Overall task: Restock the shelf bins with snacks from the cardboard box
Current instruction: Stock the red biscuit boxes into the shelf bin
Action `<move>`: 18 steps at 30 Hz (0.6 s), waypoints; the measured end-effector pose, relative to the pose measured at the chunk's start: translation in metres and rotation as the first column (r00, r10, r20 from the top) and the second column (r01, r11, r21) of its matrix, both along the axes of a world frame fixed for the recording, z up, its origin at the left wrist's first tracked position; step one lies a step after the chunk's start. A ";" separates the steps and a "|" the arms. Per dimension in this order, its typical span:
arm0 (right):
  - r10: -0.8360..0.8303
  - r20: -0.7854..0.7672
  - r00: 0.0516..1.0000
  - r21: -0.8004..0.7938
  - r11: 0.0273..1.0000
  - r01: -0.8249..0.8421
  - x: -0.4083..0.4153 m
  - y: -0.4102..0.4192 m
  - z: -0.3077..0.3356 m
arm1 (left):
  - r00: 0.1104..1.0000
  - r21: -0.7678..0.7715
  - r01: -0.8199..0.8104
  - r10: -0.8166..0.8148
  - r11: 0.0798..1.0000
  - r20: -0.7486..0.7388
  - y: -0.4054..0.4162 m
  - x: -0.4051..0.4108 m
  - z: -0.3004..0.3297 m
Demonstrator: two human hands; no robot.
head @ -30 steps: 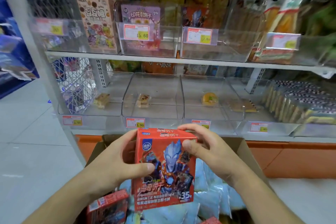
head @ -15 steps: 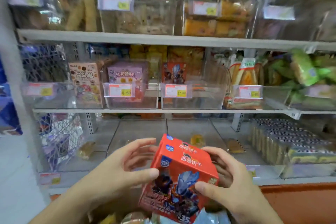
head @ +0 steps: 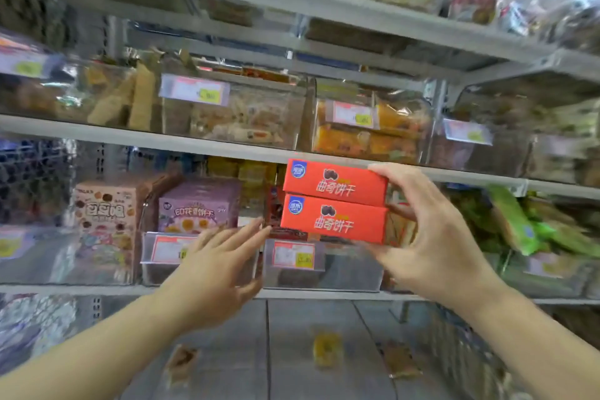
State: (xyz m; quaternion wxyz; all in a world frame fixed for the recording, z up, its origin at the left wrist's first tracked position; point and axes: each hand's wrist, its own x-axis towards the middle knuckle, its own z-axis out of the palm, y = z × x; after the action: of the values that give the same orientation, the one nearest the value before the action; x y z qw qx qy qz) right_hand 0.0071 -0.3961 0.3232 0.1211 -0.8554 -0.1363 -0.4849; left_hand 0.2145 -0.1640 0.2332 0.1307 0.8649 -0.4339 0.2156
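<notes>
Two red cookie boxes [head: 334, 201], stacked one on the other with their top faces toward me, are held up in front of the middle shelf. My right hand [head: 435, 230] grips their right end, thumb below and fingers above. They hover over a clear bin [head: 324, 265] with a price tag, where another red box [head: 276, 217] stands behind. My left hand [head: 214, 266] is open, its straight fingertips near the lower left corner of the boxes. The cardboard box is out of view.
A purple cookie box [head: 198, 208] and a pink snack box [head: 104, 221] stand in bins to the left. Green packs [head: 526, 227] lie at the right. The upper shelf edge [head: 162, 140] runs just above the boxes. Lower bins [head: 324, 351] hold a few small snacks.
The boxes rose from chest height to the middle shelf bin, turned top face toward me. My left hand let go and opened. The view tilted upward, away from the cardboard box.
</notes>
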 end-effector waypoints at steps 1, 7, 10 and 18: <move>-0.007 -0.044 0.999 -0.045 0.999 0.005 0.011 -0.004 -0.001 | 1.000 -0.012 0.009 -0.008 1.000 0.021 0.002 0.002 -0.003; -0.173 -0.221 0.960 0.010 0.984 0.180 0.072 -0.024 -0.019 | 0.996 -0.002 0.003 -0.003 1.000 0.091 0.006 0.015 -0.020; -0.167 -0.373 0.913 0.172 0.954 0.245 0.105 -0.032 -0.020 | 0.994 -0.036 0.009 -0.005 0.999 0.110 0.004 0.019 -0.026; -0.081 -0.626 0.776 0.391 0.828 0.402 0.208 -0.060 -0.004 | 0.989 -0.068 0.030 -0.020 0.997 0.147 -0.002 0.026 -0.037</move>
State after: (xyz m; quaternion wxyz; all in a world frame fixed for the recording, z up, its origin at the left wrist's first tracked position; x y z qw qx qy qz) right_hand 0.2155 -0.4566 0.3194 0.3103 -0.9099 0.1544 -0.2279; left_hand 0.2402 -0.1661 0.1957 0.1313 0.8362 -0.4453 0.2918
